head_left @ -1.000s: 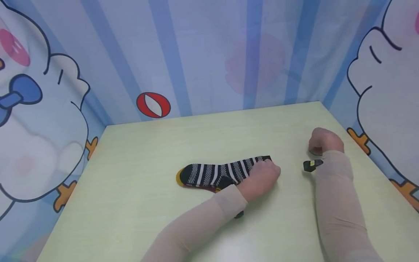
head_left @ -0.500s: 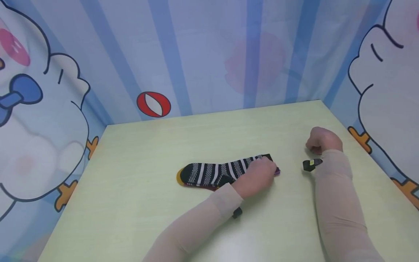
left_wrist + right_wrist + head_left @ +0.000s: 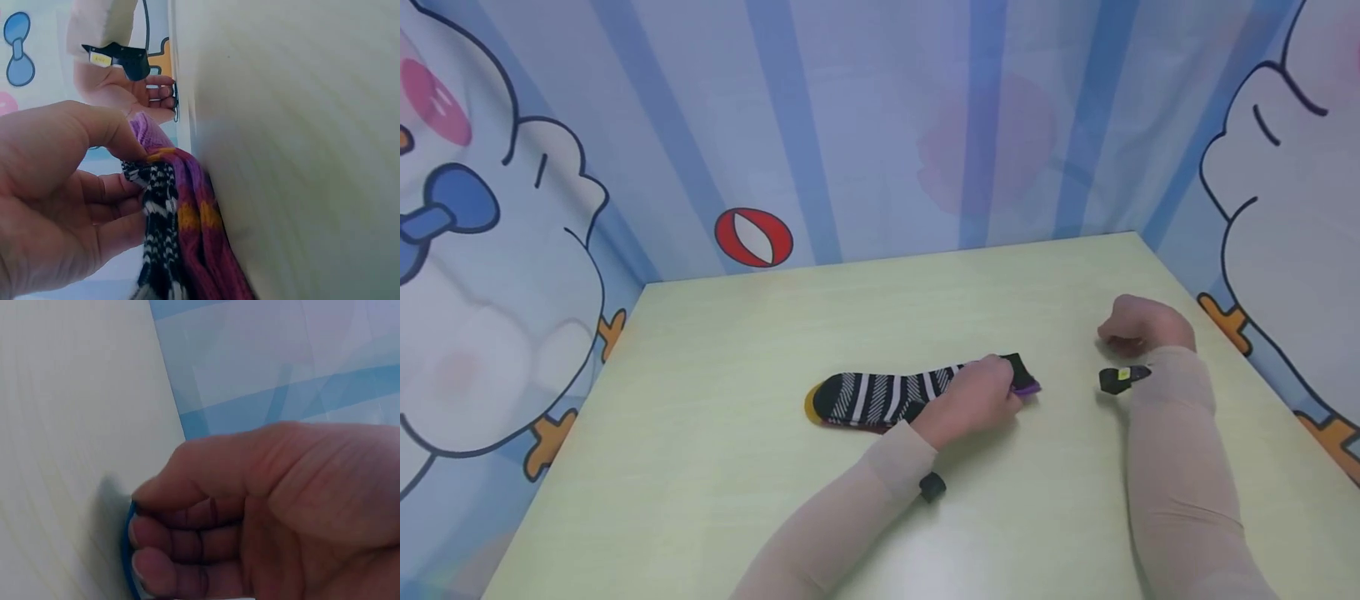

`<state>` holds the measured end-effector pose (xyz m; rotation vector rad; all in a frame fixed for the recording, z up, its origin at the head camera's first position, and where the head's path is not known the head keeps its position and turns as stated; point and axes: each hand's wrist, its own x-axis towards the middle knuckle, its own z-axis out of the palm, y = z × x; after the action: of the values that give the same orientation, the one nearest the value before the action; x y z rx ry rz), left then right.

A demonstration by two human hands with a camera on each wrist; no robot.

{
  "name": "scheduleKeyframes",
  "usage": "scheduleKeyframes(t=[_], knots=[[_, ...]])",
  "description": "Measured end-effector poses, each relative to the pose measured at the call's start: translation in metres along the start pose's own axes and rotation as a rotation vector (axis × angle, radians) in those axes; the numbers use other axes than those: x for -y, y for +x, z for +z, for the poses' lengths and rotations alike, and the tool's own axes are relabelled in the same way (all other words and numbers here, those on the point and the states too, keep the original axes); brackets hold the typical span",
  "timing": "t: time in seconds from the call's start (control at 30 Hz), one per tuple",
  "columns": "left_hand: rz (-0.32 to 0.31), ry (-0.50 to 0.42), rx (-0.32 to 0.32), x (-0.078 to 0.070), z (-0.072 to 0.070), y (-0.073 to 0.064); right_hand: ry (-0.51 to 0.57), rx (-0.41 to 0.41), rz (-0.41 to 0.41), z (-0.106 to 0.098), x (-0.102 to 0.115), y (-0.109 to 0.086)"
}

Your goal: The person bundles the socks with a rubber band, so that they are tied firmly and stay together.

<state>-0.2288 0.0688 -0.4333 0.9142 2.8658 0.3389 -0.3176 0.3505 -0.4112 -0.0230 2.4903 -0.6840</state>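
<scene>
On the table lies a stacked pair of socks, a black-and-white striped sock (image 3: 872,400) over a maroon sock with purple and mustard parts (image 3: 197,219). My left hand (image 3: 973,404) reaches across their cuff end; in the left wrist view its thumb and fingers pinch the layers near the cuffs. My right hand (image 3: 1146,323) is low over the table to the right of the socks, fingers curled. In the right wrist view its thumb and fingertips pinch a thin, curved blue band (image 3: 127,550); what kind of thing that is, I cannot tell.
The pale table (image 3: 722,500) meets a blue striped backdrop (image 3: 880,125) at its far edge. Cartoon-printed panels (image 3: 1292,250) stand along both sides. A small black wrist camera (image 3: 1116,380) sticks out from the right cuff, and another (image 3: 932,487) from the left.
My left hand has slid left along the socks, baring the dark cuff and purple edge at their right end. The right hand stays nearly in place.
</scene>
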Motion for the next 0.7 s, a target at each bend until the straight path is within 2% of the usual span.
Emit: scheduleKeyframes(t=[0.17, 0.3, 0.57, 0.7], knots=[[-0.006, -0.029, -0.017, 0.004, -0.001, -0.001, 0.061, -0.008, -0.078, -0.003, -0.003, 0.003], [0.002, -0.030, -0.020, 0.004, -0.001, -0.002, 0.172, -0.033, -0.142, -0.003, -0.006, 0.007], [-0.016, -0.107, -0.007, 0.009, -0.001, -0.004, 0.519, -0.030, -0.288, -0.001, -0.015, 0.020], [-0.007, -0.085, -0.003, 0.010, -0.002, -0.002, 0.677, -0.094, -0.353, 0.000, -0.019, 0.022]])
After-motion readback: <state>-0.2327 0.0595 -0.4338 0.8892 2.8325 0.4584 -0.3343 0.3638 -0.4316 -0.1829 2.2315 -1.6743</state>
